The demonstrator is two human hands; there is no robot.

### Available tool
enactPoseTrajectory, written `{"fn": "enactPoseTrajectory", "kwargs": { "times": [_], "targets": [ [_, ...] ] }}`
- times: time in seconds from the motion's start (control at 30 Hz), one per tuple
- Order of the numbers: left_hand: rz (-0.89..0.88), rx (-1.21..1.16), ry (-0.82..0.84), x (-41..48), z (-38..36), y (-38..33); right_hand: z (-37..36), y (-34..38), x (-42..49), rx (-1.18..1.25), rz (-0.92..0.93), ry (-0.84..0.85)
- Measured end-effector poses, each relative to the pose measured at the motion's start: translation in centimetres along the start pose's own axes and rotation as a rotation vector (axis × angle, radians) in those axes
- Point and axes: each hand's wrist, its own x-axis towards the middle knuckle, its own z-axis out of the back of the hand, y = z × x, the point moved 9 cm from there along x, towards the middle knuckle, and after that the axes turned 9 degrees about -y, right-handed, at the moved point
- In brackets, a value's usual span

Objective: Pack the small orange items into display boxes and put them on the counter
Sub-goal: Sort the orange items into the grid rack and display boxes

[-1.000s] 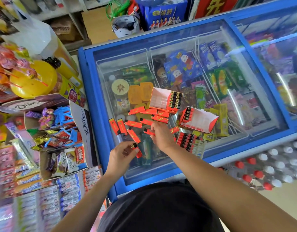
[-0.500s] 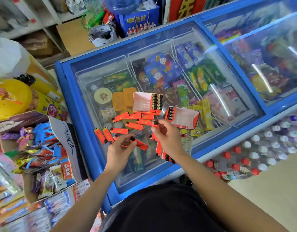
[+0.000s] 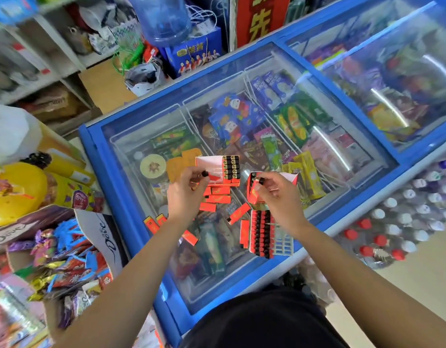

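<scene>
Several small orange lighters [image 3: 218, 198] with black caps lie loose on the freezer's glass lid [image 3: 141, 136]. My left hand [image 3: 186, 194] pinches one orange lighter at the left display box [image 3: 218, 169], which lies open with black-capped lighters at its right end. My right hand [image 3: 274, 194] pinches another orange lighter at the mouth of the right display box [image 3: 289, 177]. A tray of orange lighters [image 3: 260, 233] in a row lies nearer me, below my right hand.
The blue-framed freezer [image 3: 98, 156] holds ice creams under glass. An open Dove candy carton [image 3: 73, 249] and a yellow ball [image 3: 16, 192] stand at the left. Capped bottles [image 3: 392, 229] are packed at the right. Shelves and a water jug [image 3: 161, 18] are behind.
Both hands rose from the loose pile to the two display boxes, each carrying a lighter. The camera tilted and shifted, so the freezer sits lower and more central.
</scene>
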Motion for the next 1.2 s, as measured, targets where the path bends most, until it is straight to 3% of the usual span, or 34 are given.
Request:
{"fn": "enactPoseTrajectory", "kwargs": {
  "times": [0.43, 0.73, 1.03, 1.2],
  "targets": [
    [-0.444, 0.402, 0.064, 6.6, -5.1, -1.8, -3.0, 0.0, 2.1, -0.021, -0.014, 0.024],
    [-0.623, 0.388, 0.002, 6.8, -5.7, -2.1, -3.1, -0.4, 2.1, -0.045, -0.002, 0.023],
    [-0.733, 0.402, -0.046, 6.3, -6.3, -1.8, -4.4, 1.5, 3.3, -0.019, 0.052, 0.042],
    [-0.614, 0.375, -0.033, 6.8, -5.3, -0.4, -5.4, 2.4, 5.1, -0.029, 0.078, 0.051]
  ]
}}
